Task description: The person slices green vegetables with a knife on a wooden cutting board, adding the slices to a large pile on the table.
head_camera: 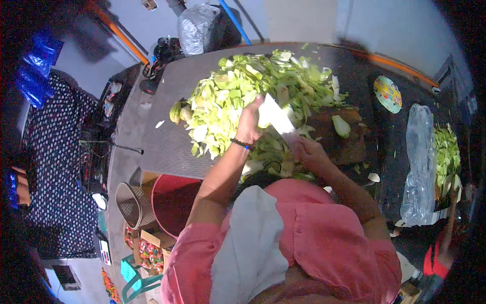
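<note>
My left hand, with a dark beaded bracelet at the wrist, is closed around a pale green piece of vegetable, mostly hidden by the blade. A broad-bladed knife is in my right hand, its bright blade slanting up and left against that piece. Around and beyond both hands spreads a large heap of sliced pale green vegetable. At the heap's left edge lie whole cucumber-like vegetables. A pale green vegetable piece rests on a brown wooden board to the right.
At lower left stand a red tub, a beige perforated basket and a box of red and green produce. Clear plastic and more slices lie at the far right, near another person's arm.
</note>
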The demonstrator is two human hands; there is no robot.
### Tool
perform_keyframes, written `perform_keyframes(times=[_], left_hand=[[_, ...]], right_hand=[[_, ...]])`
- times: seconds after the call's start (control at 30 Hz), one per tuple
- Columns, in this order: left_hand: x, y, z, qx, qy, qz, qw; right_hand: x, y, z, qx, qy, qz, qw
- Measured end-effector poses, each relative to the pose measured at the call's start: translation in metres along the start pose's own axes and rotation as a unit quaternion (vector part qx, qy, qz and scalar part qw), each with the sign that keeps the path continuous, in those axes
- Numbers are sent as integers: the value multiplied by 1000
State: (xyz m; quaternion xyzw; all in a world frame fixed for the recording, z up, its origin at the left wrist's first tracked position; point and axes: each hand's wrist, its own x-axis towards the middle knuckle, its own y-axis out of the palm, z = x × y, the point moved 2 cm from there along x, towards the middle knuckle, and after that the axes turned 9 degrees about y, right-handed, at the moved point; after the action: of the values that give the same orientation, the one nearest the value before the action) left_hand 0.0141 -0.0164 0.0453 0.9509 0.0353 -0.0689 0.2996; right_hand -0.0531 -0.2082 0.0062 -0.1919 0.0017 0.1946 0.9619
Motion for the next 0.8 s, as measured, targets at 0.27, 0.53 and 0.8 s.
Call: perform_keyframes(times=[0.27, 0.53, 0.8], left_hand=[[1, 6, 11, -144, 62, -8, 988], [10, 2, -18, 54, -59, 101, 992], [7, 0, 11, -137, 72, -21, 988]], right_hand=[[-2, 1, 28, 5, 10, -5, 1000], [-7, -1, 33, 108, 8, 57, 992], [-11, -13, 57, 6, 82, 60, 995]])
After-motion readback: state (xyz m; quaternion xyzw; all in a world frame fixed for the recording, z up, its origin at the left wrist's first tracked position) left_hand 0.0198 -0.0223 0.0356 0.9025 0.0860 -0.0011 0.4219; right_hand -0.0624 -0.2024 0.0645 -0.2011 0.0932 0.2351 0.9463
